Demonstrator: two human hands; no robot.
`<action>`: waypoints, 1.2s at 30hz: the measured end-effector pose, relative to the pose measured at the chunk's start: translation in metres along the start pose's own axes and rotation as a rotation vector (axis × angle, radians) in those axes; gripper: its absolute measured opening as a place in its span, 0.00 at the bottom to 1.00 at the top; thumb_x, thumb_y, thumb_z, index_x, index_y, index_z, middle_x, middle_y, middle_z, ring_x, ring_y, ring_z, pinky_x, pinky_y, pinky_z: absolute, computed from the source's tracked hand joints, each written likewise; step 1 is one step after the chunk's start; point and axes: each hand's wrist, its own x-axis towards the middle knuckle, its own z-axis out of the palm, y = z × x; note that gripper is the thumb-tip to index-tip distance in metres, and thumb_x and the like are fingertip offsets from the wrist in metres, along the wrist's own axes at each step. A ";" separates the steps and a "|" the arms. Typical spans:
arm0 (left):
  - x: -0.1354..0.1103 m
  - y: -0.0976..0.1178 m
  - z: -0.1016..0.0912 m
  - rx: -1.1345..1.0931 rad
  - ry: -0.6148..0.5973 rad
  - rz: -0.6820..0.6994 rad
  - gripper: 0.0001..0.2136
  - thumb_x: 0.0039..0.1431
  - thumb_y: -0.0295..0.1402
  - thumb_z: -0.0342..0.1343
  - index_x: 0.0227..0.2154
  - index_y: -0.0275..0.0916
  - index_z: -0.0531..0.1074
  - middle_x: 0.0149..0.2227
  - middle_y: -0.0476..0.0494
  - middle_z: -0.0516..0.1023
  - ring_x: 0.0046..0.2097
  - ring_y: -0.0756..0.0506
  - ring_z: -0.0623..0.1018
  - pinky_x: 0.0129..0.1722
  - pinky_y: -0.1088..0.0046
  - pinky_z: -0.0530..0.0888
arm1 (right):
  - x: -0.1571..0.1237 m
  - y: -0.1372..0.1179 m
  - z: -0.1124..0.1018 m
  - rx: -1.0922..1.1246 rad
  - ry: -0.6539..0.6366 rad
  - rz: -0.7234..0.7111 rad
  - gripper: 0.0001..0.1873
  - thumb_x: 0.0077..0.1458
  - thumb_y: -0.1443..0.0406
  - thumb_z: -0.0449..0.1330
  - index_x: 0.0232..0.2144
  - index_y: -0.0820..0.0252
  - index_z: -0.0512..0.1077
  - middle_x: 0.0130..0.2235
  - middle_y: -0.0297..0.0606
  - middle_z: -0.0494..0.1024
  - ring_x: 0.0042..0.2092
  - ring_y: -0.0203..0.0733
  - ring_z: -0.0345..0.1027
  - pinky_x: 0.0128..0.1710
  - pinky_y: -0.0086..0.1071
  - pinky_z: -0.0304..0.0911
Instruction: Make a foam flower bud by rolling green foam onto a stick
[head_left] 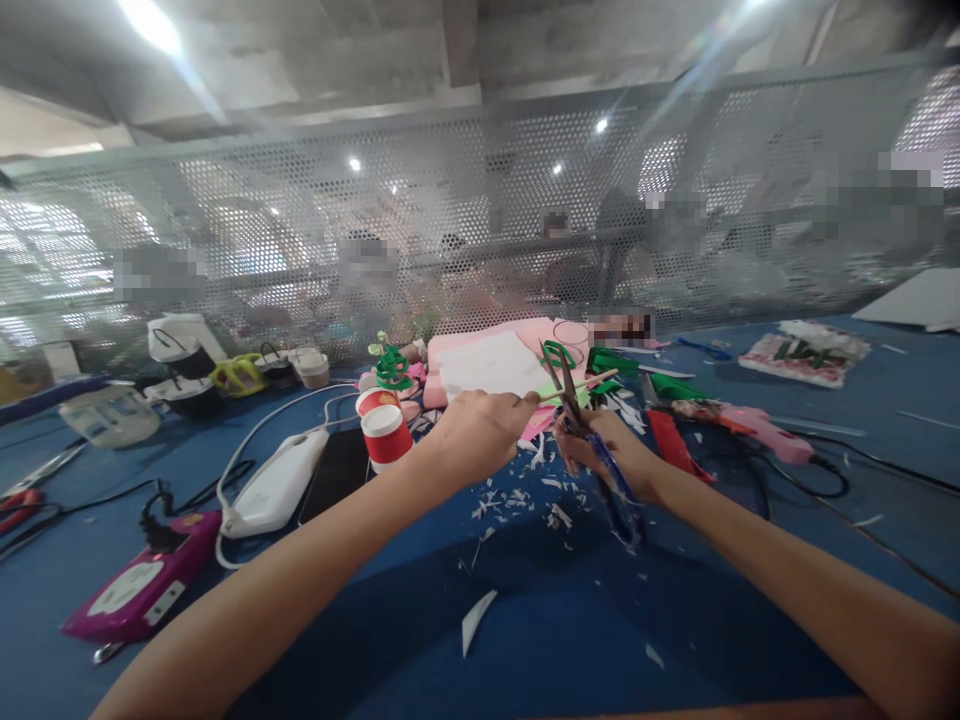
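My left hand (480, 430) is closed around one end of a thin pale stick (597, 382), pinching it between thumb and fingers. A pair of scissors (568, 385) with blue handles is in my right hand (600, 450), its blades apart and pointing up. The stick passes by the scissor blades; whether they touch it I cannot tell. Small white paper scraps (517, 495) lie scattered on the blue table (420, 640) below both hands. Behind my left hand is a white sheet of paper (487, 365) on pink sheets (439, 345).
Red-and-white paper cups (387, 438), a dark phone (334, 475), a white power bank (276, 485) and a purple power strip (146, 580) stand at left. To the right are a pink glue gun (772, 430) and cables. A perforated metal screen (300, 230) runs along the back.
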 end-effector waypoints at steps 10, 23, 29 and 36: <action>-0.001 0.006 0.000 0.058 0.026 -0.004 0.20 0.54 0.23 0.45 0.51 0.33 0.60 0.34 0.41 0.75 0.33 0.47 0.75 0.28 0.71 0.68 | 0.002 -0.001 0.001 -0.462 0.188 -0.086 0.07 0.46 0.62 0.53 0.21 0.59 0.61 0.20 0.36 0.69 0.22 0.38 0.61 0.25 0.32 0.55; 0.005 -0.007 0.000 -0.224 0.093 -0.036 0.16 0.56 0.25 0.42 0.42 0.37 0.71 0.30 0.43 0.78 0.32 0.49 0.76 0.28 0.75 0.68 | 0.002 0.000 0.002 0.006 0.002 -0.001 0.13 0.49 0.57 0.56 0.22 0.60 0.63 0.19 0.34 0.70 0.21 0.37 0.64 0.22 0.29 0.58; 0.004 -0.008 0.002 -0.145 0.056 -0.023 0.17 0.55 0.25 0.44 0.46 0.38 0.69 0.30 0.43 0.77 0.31 0.47 0.75 0.27 0.73 0.68 | 0.004 -0.001 0.003 0.077 0.039 0.033 0.14 0.47 0.55 0.59 0.21 0.60 0.65 0.20 0.33 0.68 0.23 0.37 0.64 0.24 0.31 0.59; -0.001 0.002 0.008 -0.016 0.025 0.013 0.18 0.56 0.26 0.43 0.49 0.37 0.64 0.35 0.41 0.76 0.36 0.46 0.75 0.31 0.71 0.68 | 0.007 0.011 0.003 0.101 0.044 -0.030 0.10 0.48 0.59 0.58 0.22 0.57 0.64 0.22 0.34 0.68 0.27 0.39 0.65 0.30 0.34 0.61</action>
